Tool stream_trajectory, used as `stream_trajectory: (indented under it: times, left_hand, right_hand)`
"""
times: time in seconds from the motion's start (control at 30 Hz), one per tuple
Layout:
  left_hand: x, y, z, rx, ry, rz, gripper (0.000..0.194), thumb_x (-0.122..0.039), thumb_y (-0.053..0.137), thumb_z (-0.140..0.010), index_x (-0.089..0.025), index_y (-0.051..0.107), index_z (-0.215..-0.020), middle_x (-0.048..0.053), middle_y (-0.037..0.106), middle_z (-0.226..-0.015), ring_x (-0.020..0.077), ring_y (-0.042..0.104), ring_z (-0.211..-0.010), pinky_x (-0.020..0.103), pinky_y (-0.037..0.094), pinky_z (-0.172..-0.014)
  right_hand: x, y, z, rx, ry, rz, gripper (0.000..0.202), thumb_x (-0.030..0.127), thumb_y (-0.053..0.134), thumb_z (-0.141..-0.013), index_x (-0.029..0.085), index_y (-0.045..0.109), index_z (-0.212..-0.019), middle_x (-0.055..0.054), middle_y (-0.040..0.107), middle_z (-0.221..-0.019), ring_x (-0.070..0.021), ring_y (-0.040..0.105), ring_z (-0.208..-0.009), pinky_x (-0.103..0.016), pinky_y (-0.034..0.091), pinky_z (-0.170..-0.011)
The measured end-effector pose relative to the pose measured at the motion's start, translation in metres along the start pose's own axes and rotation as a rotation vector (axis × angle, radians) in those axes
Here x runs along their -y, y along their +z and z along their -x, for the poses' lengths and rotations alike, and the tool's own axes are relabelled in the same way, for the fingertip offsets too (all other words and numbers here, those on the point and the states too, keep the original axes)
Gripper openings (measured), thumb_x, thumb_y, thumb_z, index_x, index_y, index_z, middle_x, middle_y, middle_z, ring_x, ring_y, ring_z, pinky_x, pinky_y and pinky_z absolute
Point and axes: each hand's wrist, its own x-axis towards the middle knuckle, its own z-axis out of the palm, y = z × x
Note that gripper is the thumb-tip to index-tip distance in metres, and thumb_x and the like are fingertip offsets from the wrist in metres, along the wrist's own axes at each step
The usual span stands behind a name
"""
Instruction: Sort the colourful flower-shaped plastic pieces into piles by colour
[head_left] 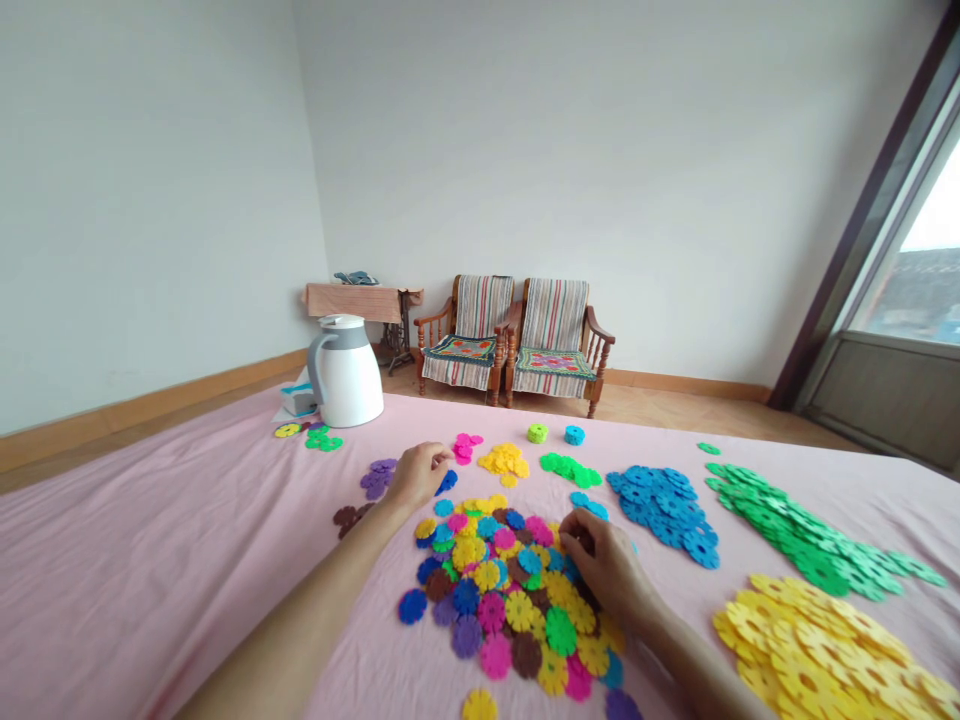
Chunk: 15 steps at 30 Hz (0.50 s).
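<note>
Multicoloured flower-shaped plastic discs lie in a mixed heap [517,600] in front of me on a pink cloth [225,520]. My left hand [421,474] is above the cloth beyond the heap, fingers pinched together; anything between them is hidden. Close to its fingertips lie a small pink pile [465,448] and some dark blue discs [448,483]. My right hand [606,562] is at the heap's right edge with curled fingers, its fingertips by a yellow disc; whether they grip it is hidden. Small piles of yellow [504,460], green [571,470] and purple discs [378,478] lie around.
Larger blue [664,512], green [810,530] and yellow piles [832,650] spread along the right. Short stacks of lime [538,433] and light blue discs [574,435] stand at the back. A white jug [352,375] stands back left. Two wooden chairs [555,345] are beyond.
</note>
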Motion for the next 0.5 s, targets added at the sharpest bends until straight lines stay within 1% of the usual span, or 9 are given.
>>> stream_trajectory:
  times: [0.03,0.13,0.17,0.2,0.23,0.3,0.37,0.43,0.5]
  left_hand:
    - [-0.006,0.001,0.002,0.053,0.064,0.032,0.018,-0.018,0.053,-0.076,-0.018,0.069,-0.084,0.003,0.07,-0.082,0.0139,0.06,-0.073,0.021,0.042,-0.068]
    - [-0.026,0.005,0.01,0.288,0.286,0.124,0.016,-0.021,0.056,-0.075,-0.017,0.071,-0.08,0.002,0.068,-0.077,0.0129,0.059,-0.068,0.02,0.042,-0.063]
    - [-0.032,0.007,0.013,0.351,0.338,0.133,0.016,-0.021,0.057,-0.075,-0.017,0.071,-0.081,0.002,0.068,-0.077,0.0128,0.059,-0.067,0.02,0.043,-0.062]
    - [-0.038,0.009,0.016,0.387,0.378,0.132,0.016,-0.022,0.058,-0.074,-0.018,0.071,-0.083,0.002,0.068,-0.08,0.0132,0.059,-0.068,0.021,0.043,-0.063]
    - [-0.044,0.012,0.019,0.395,0.41,0.123,0.018,-0.022,0.059,-0.074,-0.018,0.071,-0.087,0.003,0.068,-0.084,0.0141,0.059,-0.071,0.022,0.044,-0.066]
    - [-0.053,0.019,0.024,0.357,0.48,0.094,0.022,-0.02,0.059,-0.075,-0.02,0.07,-0.094,0.004,0.067,-0.094,0.0171,0.058,-0.085,0.026,0.043,-0.078]
    - [-0.059,0.025,0.026,0.336,0.57,0.067,0.025,-0.018,0.058,-0.077,-0.022,0.068,-0.099,0.005,0.066,-0.101,0.0193,0.055,-0.097,0.03,0.039,-0.089]
    - [-0.064,0.032,0.027,0.377,0.647,0.051,0.025,-0.017,0.057,-0.078,-0.023,0.067,-0.099,0.004,0.067,-0.101,0.0196,0.055,-0.098,0.032,0.037,-0.092]
    - [-0.066,0.037,0.027,0.437,0.674,0.044,0.022,-0.017,0.055,-0.08,-0.024,0.069,-0.095,0.003,0.069,-0.096,0.0191,0.058,-0.093,0.032,0.037,-0.09]
  right_hand:
    - [0.0,0.0,0.0,-0.001,-0.001,0.007,0.011,0.023,0.045,-0.075,0.022,0.054,-0.069,0.001,0.059,-0.063,-0.0137,0.053,-0.058,-0.024,0.037,-0.053]
    - [0.0,0.0,-0.001,0.001,0.001,0.02,0.012,0.024,0.045,-0.076,0.021,0.054,-0.069,0.001,0.059,-0.063,-0.0136,0.053,-0.058,-0.024,0.036,-0.053]
    - [0.0,0.0,-0.001,0.003,0.001,0.018,0.012,0.024,0.045,-0.076,0.021,0.054,-0.069,0.001,0.058,-0.063,-0.0136,0.053,-0.058,-0.024,0.036,-0.053]
    - [-0.001,0.0,-0.001,0.005,0.0,0.013,0.012,0.024,0.044,-0.076,0.021,0.054,-0.07,0.001,0.058,-0.063,-0.0137,0.053,-0.058,-0.024,0.036,-0.053]
    - [-0.001,0.001,-0.001,0.006,-0.001,0.006,0.012,0.025,0.044,-0.076,0.021,0.054,-0.07,0.001,0.058,-0.063,-0.0138,0.053,-0.058,-0.024,0.037,-0.053]
    - [-0.002,0.001,0.0,0.006,-0.006,-0.001,0.013,0.025,0.044,-0.077,0.021,0.054,-0.07,0.001,0.058,-0.063,-0.014,0.053,-0.058,-0.024,0.037,-0.053]
    - [-0.003,0.001,0.0,0.004,-0.005,-0.001,0.012,0.025,0.044,-0.076,0.022,0.054,-0.07,0.001,0.058,-0.063,-0.014,0.053,-0.058,-0.024,0.037,-0.053]
    - [-0.002,0.001,0.0,0.005,-0.006,-0.006,0.012,0.025,0.044,-0.076,0.022,0.053,-0.069,0.001,0.058,-0.063,-0.014,0.053,-0.058,-0.024,0.037,-0.054]
    - [-0.001,0.0,0.0,0.002,-0.007,-0.014,0.012,0.024,0.044,-0.076,0.022,0.053,-0.069,0.001,0.059,-0.063,-0.014,0.053,-0.058,-0.024,0.037,-0.053]
